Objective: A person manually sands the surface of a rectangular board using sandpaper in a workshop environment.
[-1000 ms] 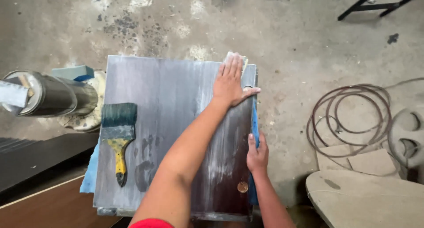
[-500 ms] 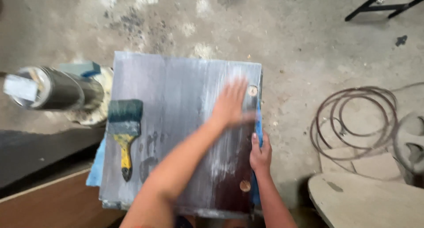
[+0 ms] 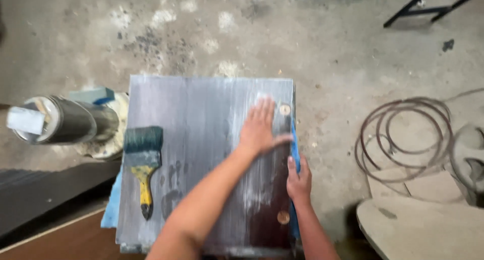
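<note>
The left hand [image 3: 260,130] has slid down from the far corner and is pressing flat, fingers spread, on the grey board [image 3: 201,139]; possibly a pad lies beneath. The right hand [image 3: 298,180] is pinching the board's right edge. Wet smears risk slipping; the paintbrush [image 3: 142,161] could be knocked off.

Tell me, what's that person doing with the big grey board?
A person presses the left hand flat on a grey-coated board, palm down near its right side. The right hand grips the board's right edge, beside a blue strip. A paintbrush with a yellow handle lies on the board's left side, untouched. A metal can stands to the left, and coiled wire lies on the concrete floor.
</note>
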